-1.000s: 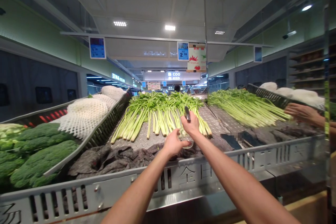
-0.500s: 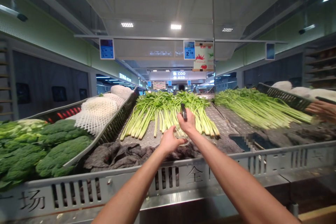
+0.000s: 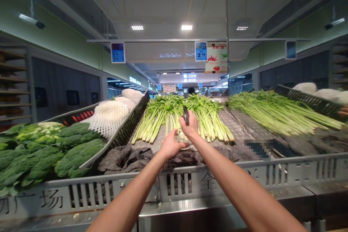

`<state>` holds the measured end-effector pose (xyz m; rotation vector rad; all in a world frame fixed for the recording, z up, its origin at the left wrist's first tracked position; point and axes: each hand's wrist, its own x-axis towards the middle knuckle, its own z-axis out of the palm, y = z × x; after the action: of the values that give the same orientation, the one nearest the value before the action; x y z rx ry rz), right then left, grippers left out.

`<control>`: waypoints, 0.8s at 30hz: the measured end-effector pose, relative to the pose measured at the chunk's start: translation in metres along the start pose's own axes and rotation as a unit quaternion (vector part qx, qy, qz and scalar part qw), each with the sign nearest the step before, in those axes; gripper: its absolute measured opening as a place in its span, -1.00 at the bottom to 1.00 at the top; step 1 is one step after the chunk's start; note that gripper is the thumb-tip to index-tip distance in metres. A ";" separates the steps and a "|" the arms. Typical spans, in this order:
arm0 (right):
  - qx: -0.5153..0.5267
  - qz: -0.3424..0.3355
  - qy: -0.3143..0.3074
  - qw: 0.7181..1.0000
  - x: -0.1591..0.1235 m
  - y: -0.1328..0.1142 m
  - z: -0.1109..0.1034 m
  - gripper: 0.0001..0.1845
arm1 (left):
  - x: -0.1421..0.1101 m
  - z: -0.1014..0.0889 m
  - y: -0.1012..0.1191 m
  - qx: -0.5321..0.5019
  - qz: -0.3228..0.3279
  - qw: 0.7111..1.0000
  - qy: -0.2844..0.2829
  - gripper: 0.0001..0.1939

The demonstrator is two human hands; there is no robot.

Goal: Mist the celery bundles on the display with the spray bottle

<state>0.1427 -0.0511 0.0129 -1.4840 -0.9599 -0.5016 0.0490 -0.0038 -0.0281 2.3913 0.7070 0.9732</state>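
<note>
My left hand [image 3: 172,145] curves its fingers and thumb around the near side of a pale, roundish thing [image 3: 182,138]. The hands partly hide this thing, and I cannot make out its kind. Just above it, my right hand [image 3: 189,125] is wrapped round a black-handled tool [image 3: 186,114], whose black end sticks up past the fist. The tool's lower part is hidden. Beyond both hands lie bunches of celery [image 3: 154,119], leaves away from me and cut ends towards me, on a textured metal shelf [image 3: 163,130].
Dark crumpled cloth [image 3: 122,159] runs along the grey slotted front rail [image 3: 185,181]. At left are broccoli heads [image 3: 81,152] and net-wrapped produce [image 3: 107,116] behind a slatted divider [image 3: 130,119]. A mirror [image 3: 282,79] stands at right. Price signs [image 3: 201,51] hang overhead.
The view has turned slightly left, so the shelf and signs sit further right. Both hands stay close together around the pale thing, with the black-handled tool still in my right hand.
</note>
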 end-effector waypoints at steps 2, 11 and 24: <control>0.003 -0.003 -0.004 1.000 0.001 -0.006 0.002 -0.85 | -0.001 -0.006 0.000 0.011 -0.002 1.000 0.007 -0.26; -0.022 0.044 -0.044 0.998 -0.004 -0.010 0.018 -0.83 | -0.006 -0.014 -0.011 0.013 -0.026 1.000 -0.009 -0.33; -0.002 -0.045 -0.120 0.992 -0.014 -0.029 0.037 -0.90 | -0.020 -0.041 -0.011 0.113 -0.075 0.991 -0.005 -0.42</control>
<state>0.1031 -0.0219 0.0131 -1.5333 -1.2192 -0.3935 0.0033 0.0013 -0.0182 2.4877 1.0268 0.8586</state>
